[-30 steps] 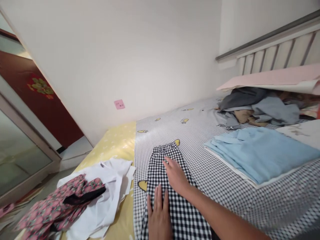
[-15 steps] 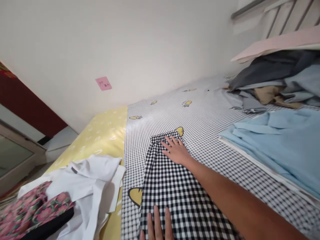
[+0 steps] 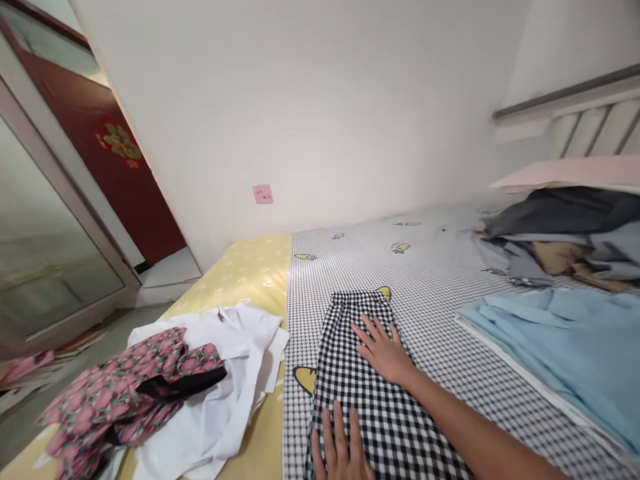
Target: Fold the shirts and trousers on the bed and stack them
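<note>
A black-and-white checked garment (image 3: 350, 373) lies flat on the bed in front of me. My right hand (image 3: 383, 350) rests palm down on its middle, fingers spread and open. My left hand (image 3: 340, 447) lies flat on the near part of the same garment at the bottom edge of the view, fingers stretched out. Neither hand holds anything.
The bed has a small-check sheet (image 3: 440, 280) and a yellow sheet (image 3: 245, 273) on its left. A white garment (image 3: 225, 373) and a pink floral one (image 3: 125, 393) lie at the left. A light blue shirt (image 3: 560, 340) and a heap of grey and tan clothes (image 3: 565, 233) sit at the right.
My right hand has slid back from the garment's far end to its middle. The camera has tilted up and swung left, showing more of the door and the floral garment.
</note>
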Available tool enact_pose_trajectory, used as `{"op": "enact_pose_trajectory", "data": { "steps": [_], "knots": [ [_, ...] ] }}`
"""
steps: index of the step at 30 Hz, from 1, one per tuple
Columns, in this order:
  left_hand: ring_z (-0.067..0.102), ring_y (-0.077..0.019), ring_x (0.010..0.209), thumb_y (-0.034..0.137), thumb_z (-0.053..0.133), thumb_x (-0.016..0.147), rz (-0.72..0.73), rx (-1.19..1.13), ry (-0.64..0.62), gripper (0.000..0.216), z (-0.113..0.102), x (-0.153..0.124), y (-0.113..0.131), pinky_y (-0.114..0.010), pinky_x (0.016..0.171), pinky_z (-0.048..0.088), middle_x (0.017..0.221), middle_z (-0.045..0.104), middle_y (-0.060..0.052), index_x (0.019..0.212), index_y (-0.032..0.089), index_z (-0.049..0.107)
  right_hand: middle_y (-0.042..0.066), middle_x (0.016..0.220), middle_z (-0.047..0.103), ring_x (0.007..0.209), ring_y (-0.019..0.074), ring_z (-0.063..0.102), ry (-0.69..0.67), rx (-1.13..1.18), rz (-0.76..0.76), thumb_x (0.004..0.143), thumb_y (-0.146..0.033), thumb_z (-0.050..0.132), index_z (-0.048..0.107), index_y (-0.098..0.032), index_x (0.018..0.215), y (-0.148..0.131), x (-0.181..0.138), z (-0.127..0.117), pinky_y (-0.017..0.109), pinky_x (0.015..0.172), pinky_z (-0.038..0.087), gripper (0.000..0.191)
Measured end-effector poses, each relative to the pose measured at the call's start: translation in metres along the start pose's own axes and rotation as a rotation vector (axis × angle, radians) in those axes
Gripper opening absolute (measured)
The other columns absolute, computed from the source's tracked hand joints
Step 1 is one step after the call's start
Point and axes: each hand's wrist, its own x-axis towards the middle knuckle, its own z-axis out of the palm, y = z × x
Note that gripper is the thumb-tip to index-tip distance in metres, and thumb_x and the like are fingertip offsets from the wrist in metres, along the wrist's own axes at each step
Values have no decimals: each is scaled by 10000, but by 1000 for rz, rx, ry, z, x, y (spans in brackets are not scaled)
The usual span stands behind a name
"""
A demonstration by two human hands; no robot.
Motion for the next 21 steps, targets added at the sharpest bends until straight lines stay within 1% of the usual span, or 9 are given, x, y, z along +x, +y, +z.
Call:
{"op": "enact_pose_trajectory", "data": {
  "steps": [2,4,6,8,10,12,15,18,21],
  "knots": [
    [522,-349,1374,472,623,900,-4,-22,2,572,-3,-1,3,-621,1174,368,1491,582,-53,1451,372,506,-32,1708,110,1573,316,50,-78,16,-22,987,-706,142,262,-419,1594,-15,-33,-7,645,1237,34,682],
    [493,-339,1400,415,623,898,-6,-28,-12,571,-5,-2,4,-612,1204,328,1518,557,-54,1454,351,514,-44,1703,141,1573,314,55,-150,89,-107,998,-693,160,276,-441,1586,-35,-61,-16,664,1231,38,650],
    [495,-332,1398,370,623,891,-21,-25,-42,523,-7,-4,4,-595,1209,326,1493,585,-58,1410,326,582,-65,1694,191,1574,286,88,-214,211,-272,1015,-665,168,248,-478,1583,-56,-78,-24,656,1236,60,603],
    [521,-332,1375,354,628,886,-38,-28,-66,434,-8,-4,4,-581,1198,351,1423,647,-65,1313,301,678,-77,1679,252,1572,263,119,-271,293,-426,1031,-637,178,233,-500,1578,-73,-81,-25,642,1243,63,567],
    [539,-337,1357,364,629,887,-47,-39,-74,389,-8,-5,4,-582,1184,370,1393,668,-70,1261,294,714,-74,1678,262,1575,265,102,-282,288,-473,1038,-623,194,249,-482,1580,-82,-70,-19,637,1245,34,563],
    [534,-344,1364,389,622,895,-49,-44,-76,437,-8,-4,4,-598,1175,375,1439,633,-62,1324,314,669,-67,1692,217,1579,276,49,-235,235,-428,1030,-638,206,269,-445,1586,-83,-48,-11,630,1245,-6,592],
    [517,-353,1382,399,612,901,-43,-40,-59,624,-7,-5,4,-622,1163,378,1501,571,-47,1502,365,447,-69,1704,157,1581,271,2,-187,192,-329,1014,-674,157,244,-411,1602,-75,-5,-1,614,1246,-29,651],
    [512,-365,1387,384,596,902,-22,-34,-36,785,-5,-8,4,-641,1157,371,1518,547,-45,1579,381,200,-82,1707,109,1581,271,-23,-183,182,-263,996,-696,92,217,-404,1611,-63,37,4,623,1240,-41,692],
    [537,-377,1362,378,577,900,3,-15,0,801,0,-11,2,-649,1157,357,1504,561,-57,1594,370,178,-94,1709,70,1581,272,-30,-174,175,-237,989,-699,100,208,-410,1611,-52,72,6,621,1236,-59,695]
  ]
}}
